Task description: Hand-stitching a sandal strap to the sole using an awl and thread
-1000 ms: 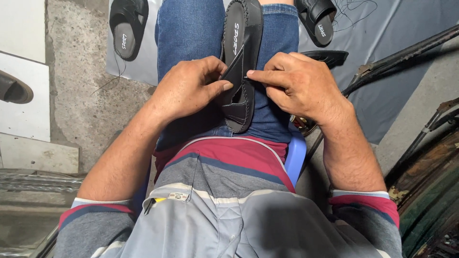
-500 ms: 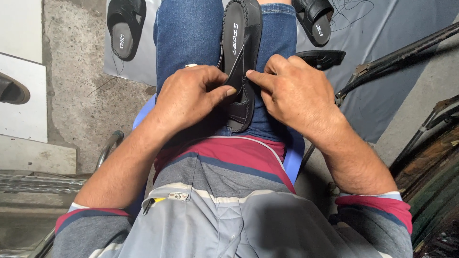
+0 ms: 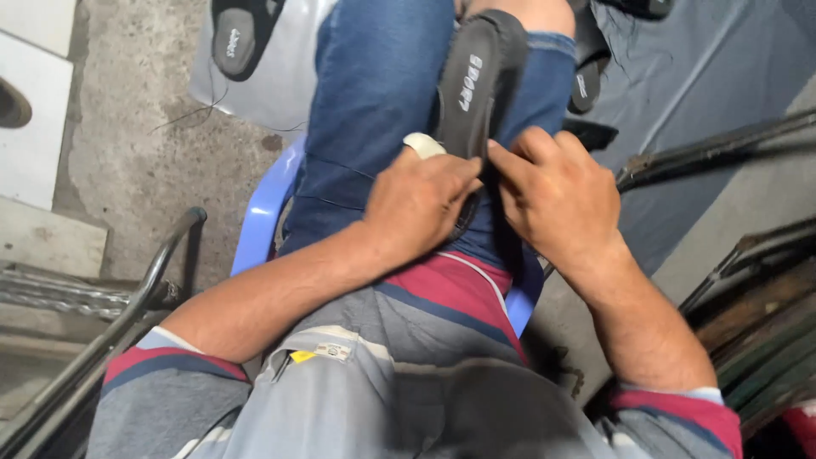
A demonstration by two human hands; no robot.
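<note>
A black sandal (image 3: 476,85) lies sole-side along my lap between my jeans-clad thighs. My left hand (image 3: 421,204) covers its near end, fingers curled on it, with a pale wrap on one fingertip. My right hand (image 3: 557,195) presses against the sandal's right edge, fingers pinched at the same spot. The sandal's near end is hidden under both hands.
I sit on a blue plastic chair (image 3: 263,212) over a concrete floor. Another black sandal (image 3: 242,34) rests on a white sheet at the top left; more sandals (image 3: 586,81) lie on a grey tarp to the right. A metal bar (image 3: 127,314) runs at the lower left.
The view has tilted and shifted to the right. Both hands have closed in tighter over the sandal's near end, the left hand now covering it more.
</note>
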